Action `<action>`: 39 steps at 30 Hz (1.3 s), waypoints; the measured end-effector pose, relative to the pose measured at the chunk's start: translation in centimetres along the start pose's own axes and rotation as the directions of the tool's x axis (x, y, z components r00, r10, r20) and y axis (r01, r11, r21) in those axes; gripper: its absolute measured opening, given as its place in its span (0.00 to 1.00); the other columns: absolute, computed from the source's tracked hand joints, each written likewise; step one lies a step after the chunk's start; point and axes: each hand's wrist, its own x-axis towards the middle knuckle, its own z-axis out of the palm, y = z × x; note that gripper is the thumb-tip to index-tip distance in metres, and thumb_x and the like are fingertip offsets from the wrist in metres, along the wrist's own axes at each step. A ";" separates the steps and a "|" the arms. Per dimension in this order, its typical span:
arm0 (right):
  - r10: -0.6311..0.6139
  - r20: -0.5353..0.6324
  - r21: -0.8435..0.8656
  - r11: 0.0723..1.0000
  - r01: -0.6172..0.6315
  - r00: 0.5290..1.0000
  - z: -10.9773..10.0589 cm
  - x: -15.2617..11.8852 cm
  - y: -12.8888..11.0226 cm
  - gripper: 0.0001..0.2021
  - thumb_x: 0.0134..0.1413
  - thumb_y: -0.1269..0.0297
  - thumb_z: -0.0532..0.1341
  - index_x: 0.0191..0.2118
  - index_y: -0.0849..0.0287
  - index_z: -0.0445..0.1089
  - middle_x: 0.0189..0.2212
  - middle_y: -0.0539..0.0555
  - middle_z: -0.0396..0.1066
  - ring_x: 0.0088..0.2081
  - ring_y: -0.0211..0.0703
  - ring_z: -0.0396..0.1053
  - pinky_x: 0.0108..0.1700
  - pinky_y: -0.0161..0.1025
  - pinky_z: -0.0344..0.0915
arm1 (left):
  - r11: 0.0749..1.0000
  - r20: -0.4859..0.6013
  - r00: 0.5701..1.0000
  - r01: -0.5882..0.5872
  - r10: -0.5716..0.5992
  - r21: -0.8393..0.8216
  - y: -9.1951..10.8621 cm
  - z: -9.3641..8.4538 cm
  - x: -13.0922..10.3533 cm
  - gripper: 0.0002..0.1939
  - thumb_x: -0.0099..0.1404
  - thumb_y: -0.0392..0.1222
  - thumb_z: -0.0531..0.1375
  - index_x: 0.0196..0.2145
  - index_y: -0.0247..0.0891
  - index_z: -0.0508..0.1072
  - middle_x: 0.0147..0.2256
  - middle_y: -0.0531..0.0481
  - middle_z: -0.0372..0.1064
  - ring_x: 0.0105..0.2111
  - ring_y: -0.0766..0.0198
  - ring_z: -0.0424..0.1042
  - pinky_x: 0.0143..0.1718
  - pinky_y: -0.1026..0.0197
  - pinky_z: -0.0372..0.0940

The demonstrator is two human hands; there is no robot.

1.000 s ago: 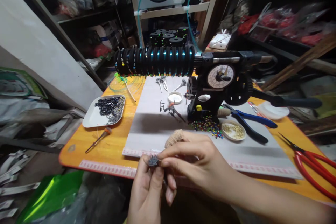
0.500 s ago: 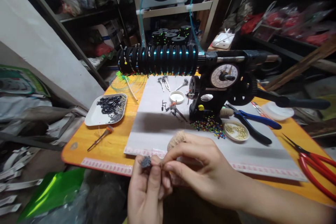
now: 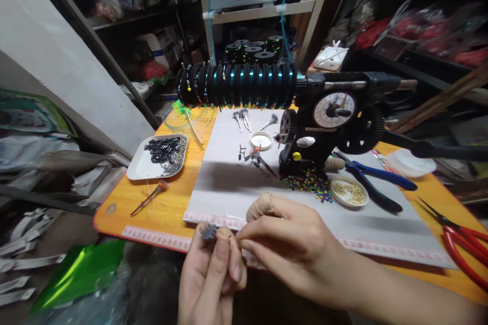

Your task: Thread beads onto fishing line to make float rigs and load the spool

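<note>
My left hand (image 3: 213,277) is closed around a bunch of small grey pieces (image 3: 208,231), whose clustered head sticks up between thumb and fingers. Just to its right, my right hand (image 3: 285,244) pinches thumb against forefinger; whatever lies in that pinch is too small to make out. Beige tape (image 3: 260,206) wraps one finger of the right hand. Both hands are above the table's front edge. Beyond them, on white paper (image 3: 224,198), lie small black parts (image 3: 256,157) and similar grey-headed bundles (image 3: 244,119) with pale stems.
A black winding machine (image 3: 320,127) with a dial carries a row of black spools (image 3: 236,84). On the left stands a white tray (image 3: 133,170) of black and grey parts. Colourful beads (image 3: 305,185), a dish of gold pieces (image 3: 349,205), blue-handled pliers (image 3: 375,175) and red-handled scissors (image 3: 457,244) lie rightward.
My hands have drawn slightly apart, the left shifting a little left and the right a little right. The surroundings have slid slightly rightward in view.
</note>
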 end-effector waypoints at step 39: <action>0.073 -0.035 0.138 0.988 -0.067 0.997 0.0 0.5 -1.4 0.06 0.56 0.78 0.59 0.34 0.64 0.72 0.29 0.52 0.67 0.33 0.35 0.67 0.37 0.32 0.66 | 0.641 0.115 0.678 -0.727 0.726 0.247 -2.8 0.2 1.2 0.04 0.64 0.43 0.64 0.33 0.44 0.71 0.33 0.54 0.69 0.29 0.67 0.66 0.30 0.65 0.65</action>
